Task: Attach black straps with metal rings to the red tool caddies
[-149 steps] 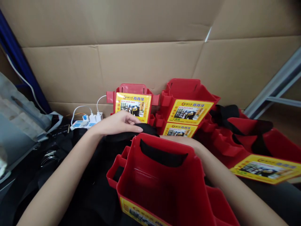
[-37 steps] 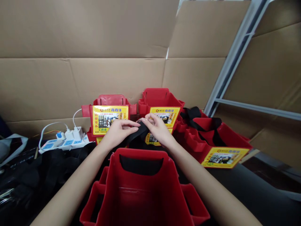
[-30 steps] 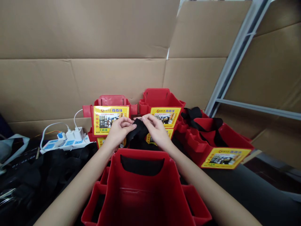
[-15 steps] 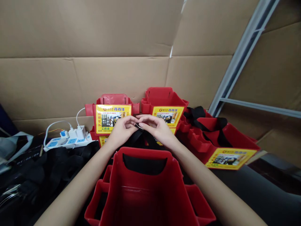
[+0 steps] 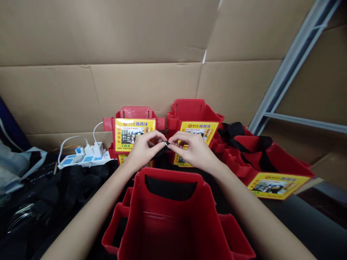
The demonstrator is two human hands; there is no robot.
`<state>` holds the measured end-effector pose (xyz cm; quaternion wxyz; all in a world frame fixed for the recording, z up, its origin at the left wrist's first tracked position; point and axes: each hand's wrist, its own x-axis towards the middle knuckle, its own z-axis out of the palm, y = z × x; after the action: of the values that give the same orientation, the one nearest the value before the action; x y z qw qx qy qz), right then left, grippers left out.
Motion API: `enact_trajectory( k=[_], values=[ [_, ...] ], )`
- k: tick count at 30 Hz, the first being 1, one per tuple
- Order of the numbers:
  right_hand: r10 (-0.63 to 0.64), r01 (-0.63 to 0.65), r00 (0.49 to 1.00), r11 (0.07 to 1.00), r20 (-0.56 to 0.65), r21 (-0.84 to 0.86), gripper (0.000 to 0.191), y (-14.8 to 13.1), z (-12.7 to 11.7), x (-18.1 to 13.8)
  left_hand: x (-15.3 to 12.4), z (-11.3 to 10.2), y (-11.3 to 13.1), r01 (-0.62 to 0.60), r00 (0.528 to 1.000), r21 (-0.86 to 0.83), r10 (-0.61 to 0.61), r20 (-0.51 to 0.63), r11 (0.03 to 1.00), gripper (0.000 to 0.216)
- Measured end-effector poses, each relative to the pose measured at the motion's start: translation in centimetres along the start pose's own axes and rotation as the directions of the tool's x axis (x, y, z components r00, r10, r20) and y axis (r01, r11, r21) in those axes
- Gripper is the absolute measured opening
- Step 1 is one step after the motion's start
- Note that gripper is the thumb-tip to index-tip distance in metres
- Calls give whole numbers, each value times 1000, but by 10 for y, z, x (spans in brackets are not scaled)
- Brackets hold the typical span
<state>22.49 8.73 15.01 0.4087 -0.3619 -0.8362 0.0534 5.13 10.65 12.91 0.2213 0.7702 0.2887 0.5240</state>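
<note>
My left hand [image 5: 145, 147] and my right hand [image 5: 193, 147] meet fingertip to fingertip beyond the near red tool box. Pinched between them are a small metal ring [image 5: 166, 144] and a black webbing strap [image 5: 161, 150]. The left fingers close on the strap beside the ring; the right thumb and fingers close at the ring. Fingers cover part of both. Below, the open red plastic tool box [image 5: 173, 213] faces me, with black webbing [image 5: 170, 188] across the slot in its back wall and side pockets at left and right.
Behind my hands stand labelled red boxes, one at left [image 5: 137, 112] and one at right [image 5: 189, 110]. Another red box [image 5: 287, 159] with black straps lies farther right. At left are a power strip [image 5: 89, 159] and a heap of black straps [image 5: 65, 187]. Cardboard [image 5: 108, 90] lines the back.
The view has shifted slightly, so the boxes sit a little farther right. My hands have lowered slightly and drawn apart a bit, showing the ring between the fingertips.
</note>
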Motion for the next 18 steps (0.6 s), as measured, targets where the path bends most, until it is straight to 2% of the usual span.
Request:
enact_trajectory(
  k=[2,4,7,10,14,18],
  values=[
    [56,-53,998,996,-39,76,12,-2,0,0,1,-1,3,-31,999,-26,31,18,999,4],
    [144,-123,987,961,-71,246,13,-3,0,1,2,0,7,-28,999,-73,30,25,997,3],
    [281,-170,952,815,-122,555,20,-1,-1,3,2,1,8,0,999,-114,4,35,993,6],
    [394,-163,908,649,-144,743,20,1,-4,5,1,3,8,43,995,-161,-28,91,986,8],
    [518,-217,855,431,-43,876,15,7,-7,7,0,2,8,85,982,-191,-49,183,978,7],
    [569,-201,819,399,-69,895,14,18,-10,10,-1,-2,9,82,981,-156,-52,188,984,7]
  ],
)
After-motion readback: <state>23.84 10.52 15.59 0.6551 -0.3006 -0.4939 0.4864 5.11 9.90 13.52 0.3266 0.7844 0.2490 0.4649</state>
